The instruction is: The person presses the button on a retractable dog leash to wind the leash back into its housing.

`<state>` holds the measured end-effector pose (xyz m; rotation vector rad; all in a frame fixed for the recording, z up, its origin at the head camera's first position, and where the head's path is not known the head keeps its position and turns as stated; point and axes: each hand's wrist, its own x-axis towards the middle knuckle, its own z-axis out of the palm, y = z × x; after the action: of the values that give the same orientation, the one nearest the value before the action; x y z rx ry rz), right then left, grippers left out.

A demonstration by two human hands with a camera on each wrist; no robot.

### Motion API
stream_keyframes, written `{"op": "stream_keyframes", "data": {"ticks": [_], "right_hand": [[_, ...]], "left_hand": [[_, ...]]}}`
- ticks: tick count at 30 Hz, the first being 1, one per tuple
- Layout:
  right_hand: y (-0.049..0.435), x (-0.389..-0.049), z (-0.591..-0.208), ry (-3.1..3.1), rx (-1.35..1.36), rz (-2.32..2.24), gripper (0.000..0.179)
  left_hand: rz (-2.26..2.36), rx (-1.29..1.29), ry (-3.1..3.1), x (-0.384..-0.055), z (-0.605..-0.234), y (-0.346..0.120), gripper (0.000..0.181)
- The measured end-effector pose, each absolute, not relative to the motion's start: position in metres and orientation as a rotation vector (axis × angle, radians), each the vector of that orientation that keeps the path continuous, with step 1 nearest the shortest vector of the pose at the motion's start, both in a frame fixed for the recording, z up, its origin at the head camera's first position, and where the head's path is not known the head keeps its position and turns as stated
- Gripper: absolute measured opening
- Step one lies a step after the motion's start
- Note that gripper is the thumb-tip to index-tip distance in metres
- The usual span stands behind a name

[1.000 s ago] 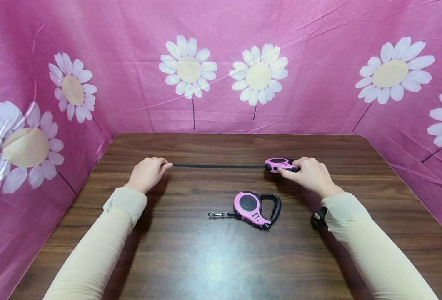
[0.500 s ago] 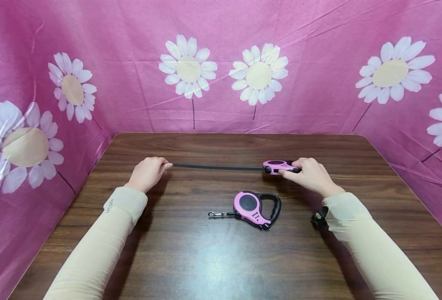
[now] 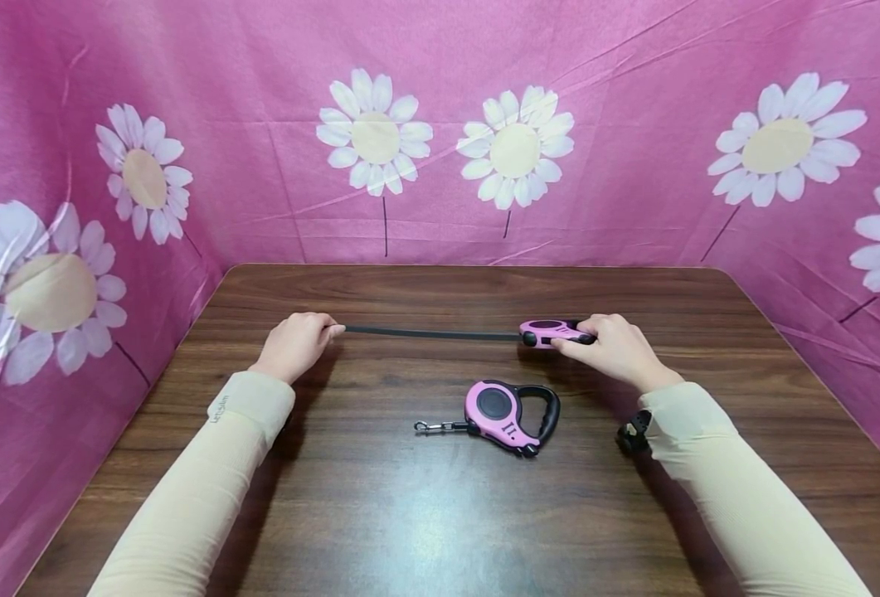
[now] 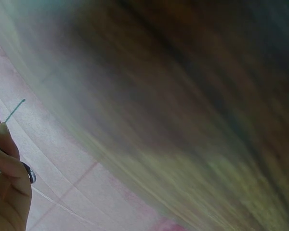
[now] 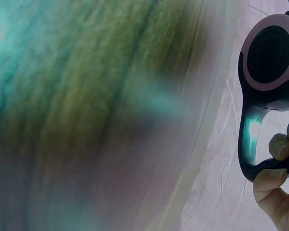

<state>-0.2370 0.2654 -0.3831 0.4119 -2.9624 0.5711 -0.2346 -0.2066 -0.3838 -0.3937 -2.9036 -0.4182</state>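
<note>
At the far part of the table my right hand (image 3: 619,348) grips the black handle of a pink-and-black retractable dog leash (image 3: 538,333), its casing turned left. The right wrist view shows the fingers curled round that handle (image 5: 248,134). A flat black strap (image 3: 432,334) runs out of the casing, stretched nearly straight to my left hand (image 3: 295,344). Thumb and fingers of the left hand pinch the strap's end; a dark metal piece (image 4: 30,173) pokes out beside them in the left wrist view. Between the arms, a second matching retractable leash (image 3: 505,433) lies flat, its silver snap hook (image 3: 434,428) pointing left.
The brown wood-grain table (image 3: 335,514) has rounded far corners. Pink cloth (image 3: 440,224) printed with large white daisies (image 3: 516,151) hangs behind it and along both sides. A black strap device (image 3: 634,433) sits at the right wrist.
The right hand's leash casing has shifted slightly left and tilted a little toward the camera. The strap between the hands is a bit shorter. My left hand and the second leash stay put.
</note>
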Motion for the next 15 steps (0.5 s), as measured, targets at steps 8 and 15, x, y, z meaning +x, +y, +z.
{"op": "stream_keyframes", "data": {"ticks": [8,15], "right_hand": [[0.2632,-0.2375,-0.3831,-2.961,0.425,0.59,0.041],[0.2598,-0.2376,-0.382,-2.964,0.443,0.584,0.04]], "left_hand": [[-0.408,-0.398,-2.899,-0.2352,-0.3851,-0.2059,0.029],[-0.415,-0.409,-2.897,-0.2363,-0.386,-0.2047,0.029]]}}
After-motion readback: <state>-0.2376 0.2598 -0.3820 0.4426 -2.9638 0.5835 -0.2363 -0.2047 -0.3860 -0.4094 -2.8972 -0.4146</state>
